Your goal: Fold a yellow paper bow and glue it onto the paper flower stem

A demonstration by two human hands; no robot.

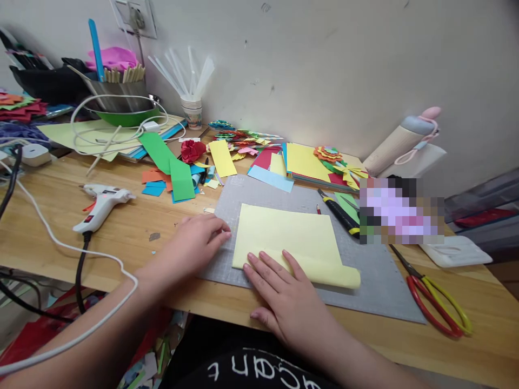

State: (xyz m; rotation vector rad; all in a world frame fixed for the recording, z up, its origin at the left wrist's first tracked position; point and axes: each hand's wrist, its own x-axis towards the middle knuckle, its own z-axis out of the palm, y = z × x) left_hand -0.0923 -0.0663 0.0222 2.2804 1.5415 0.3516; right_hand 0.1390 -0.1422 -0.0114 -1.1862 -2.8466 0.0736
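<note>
A pale yellow sheet of paper lies on the grey cutting mat, its near edge rolled or folded over into a loose tube that sticks out at the right. My right hand rests flat on that rolled edge, fingers stretched out. Just left of the sheet, my left hand hovers or rests at the mat's edge, fingers slightly bent and apart, with nothing in it. A pencil stub and a black and yellow cutter lie behind the sheet.
A white glue gun lies at the left, its white cable crossing near my left arm. Red and yellow scissors lie at the right. Paper scraps, a cup of glue sticks and paper flowers line the back.
</note>
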